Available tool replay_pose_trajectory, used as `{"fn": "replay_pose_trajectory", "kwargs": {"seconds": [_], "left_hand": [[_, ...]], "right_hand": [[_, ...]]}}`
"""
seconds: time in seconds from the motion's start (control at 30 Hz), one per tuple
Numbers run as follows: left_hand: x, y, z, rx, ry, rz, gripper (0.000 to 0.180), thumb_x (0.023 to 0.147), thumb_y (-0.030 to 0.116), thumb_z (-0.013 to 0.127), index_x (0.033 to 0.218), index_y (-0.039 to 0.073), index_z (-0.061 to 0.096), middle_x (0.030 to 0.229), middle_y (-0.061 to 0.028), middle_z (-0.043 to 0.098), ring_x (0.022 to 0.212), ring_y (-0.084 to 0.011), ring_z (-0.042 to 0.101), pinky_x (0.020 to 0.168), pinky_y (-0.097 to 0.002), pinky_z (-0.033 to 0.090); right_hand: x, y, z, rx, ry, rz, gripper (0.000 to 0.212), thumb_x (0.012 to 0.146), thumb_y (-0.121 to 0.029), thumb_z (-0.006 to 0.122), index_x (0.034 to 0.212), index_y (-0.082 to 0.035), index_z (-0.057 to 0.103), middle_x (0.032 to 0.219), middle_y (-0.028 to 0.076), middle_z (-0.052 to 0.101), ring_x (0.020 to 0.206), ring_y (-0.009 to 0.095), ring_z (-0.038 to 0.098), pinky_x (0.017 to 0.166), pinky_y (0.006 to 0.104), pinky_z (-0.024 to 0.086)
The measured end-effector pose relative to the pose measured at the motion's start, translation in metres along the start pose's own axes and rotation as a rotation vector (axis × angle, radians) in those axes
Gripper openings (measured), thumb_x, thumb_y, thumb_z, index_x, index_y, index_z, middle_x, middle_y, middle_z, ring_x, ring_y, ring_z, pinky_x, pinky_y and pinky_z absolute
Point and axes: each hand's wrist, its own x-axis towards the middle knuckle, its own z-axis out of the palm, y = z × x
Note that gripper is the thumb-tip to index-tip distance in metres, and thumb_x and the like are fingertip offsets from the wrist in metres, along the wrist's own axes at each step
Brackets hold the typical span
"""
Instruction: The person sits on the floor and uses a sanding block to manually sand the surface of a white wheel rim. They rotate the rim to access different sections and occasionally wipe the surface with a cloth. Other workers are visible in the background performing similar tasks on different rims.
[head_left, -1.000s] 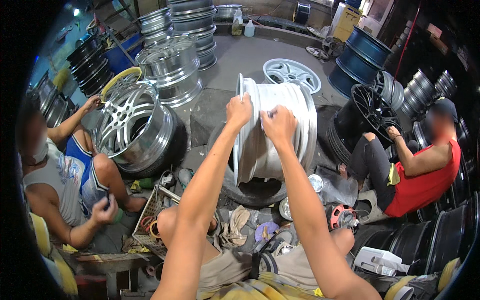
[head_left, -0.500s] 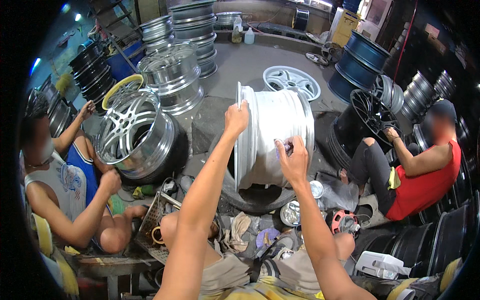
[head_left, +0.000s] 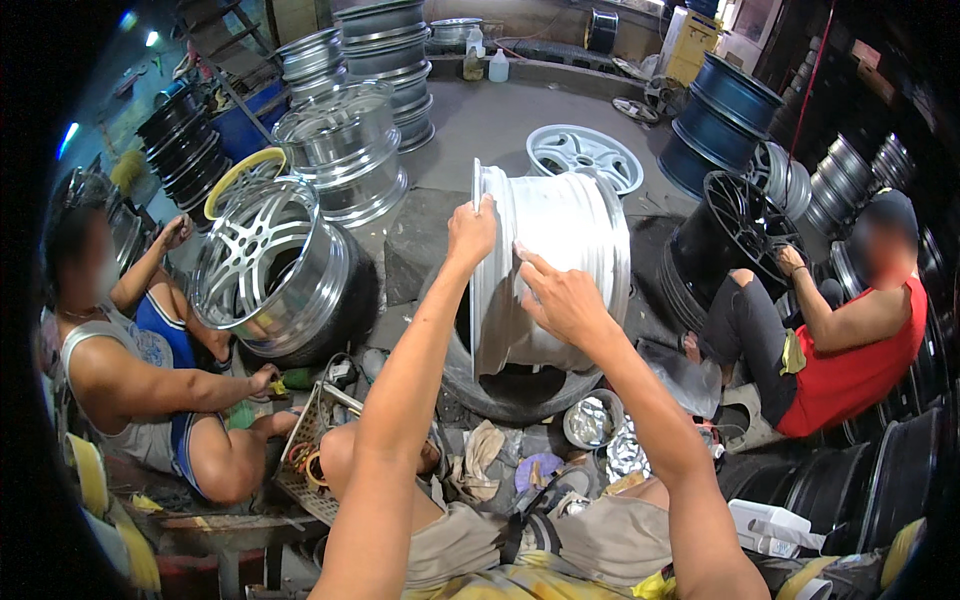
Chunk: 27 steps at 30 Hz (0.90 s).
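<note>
A silver-white wheel rim (head_left: 555, 235) stands upright on its side in front of me, its barrel facing me. It rests on a black tire (head_left: 520, 400) lying flat beneath it. My left hand (head_left: 471, 230) is closed around the edge of the left flange. My right hand (head_left: 565, 295) reaches across the barrel, its bent fingertips pressed against the surface close to that flange. Whatever lies under those fingertips is hidden.
A co-worker on the left sits by a polished rim (head_left: 260, 255) on a tire. On the right, a co-worker in red handles a black rim (head_left: 745, 225). Between my knees are a foil-lined bowl (head_left: 592, 420), rags (head_left: 480, 460) and a purple disc (head_left: 538, 473). Stacked rims (head_left: 388, 70) stand behind.
My right hand has moved left and up across the barrel; the small purple piece in its fingers no longer shows. My left hand stays on the flange. The left co-worker's arm has lowered.
</note>
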Motion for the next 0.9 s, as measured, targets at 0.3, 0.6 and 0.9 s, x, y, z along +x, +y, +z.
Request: {"fn": "replay_pose_trajectory", "kwargs": {"seconds": [0.3, 0.6, 0.9], "left_hand": [[-0.001, 0.004, -0.004, -0.03, -0.018, -0.021, 0.056, 0.106, 0.043, 0.046, 0.095, -0.006, 0.071, 0.102, -0.0333, 0.071, 0.108, -0.0528, 0.065, 0.095, -0.0561, 0.048], [0.005, -0.007, 0.007, -0.063, 0.046, -0.039, 0.059, 0.106, 0.048, 0.05, 0.094, -0.007, 0.067, 0.089, -0.0249, 0.071, 0.092, -0.0359, 0.069, 0.085, -0.0474, 0.049], [-0.002, 0.003, 0.001, -0.106, 0.011, -0.057, 0.061, 0.104, 0.046, 0.049, 0.102, -0.012, 0.071, 0.106, -0.0379, 0.069, 0.112, -0.0547, 0.064, 0.099, -0.055, 0.048]], "right_hand": [[-0.057, 0.01, 0.01, 0.406, 0.164, 0.201, 0.025, 0.095, -0.022, 0.073, 0.098, 0.0, 0.06, 0.087, 0.015, 0.069, 0.063, 0.027, 0.064, 0.061, 0.0392, 0.05], [-0.012, 0.011, 0.018, 0.482, 0.502, 0.317, 0.021, 0.093, -0.018, 0.075, 0.095, -0.001, 0.065, 0.085, 0.018, 0.067, 0.074, 0.036, 0.066, 0.068, 0.0436, 0.051], [0.037, -0.01, 0.029, 0.333, 0.47, 0.517, 0.029, 0.089, -0.026, 0.076, 0.087, 0.002, 0.071, 0.081, 0.021, 0.071, 0.077, 0.039, 0.069, 0.074, 0.0461, 0.052]]}}
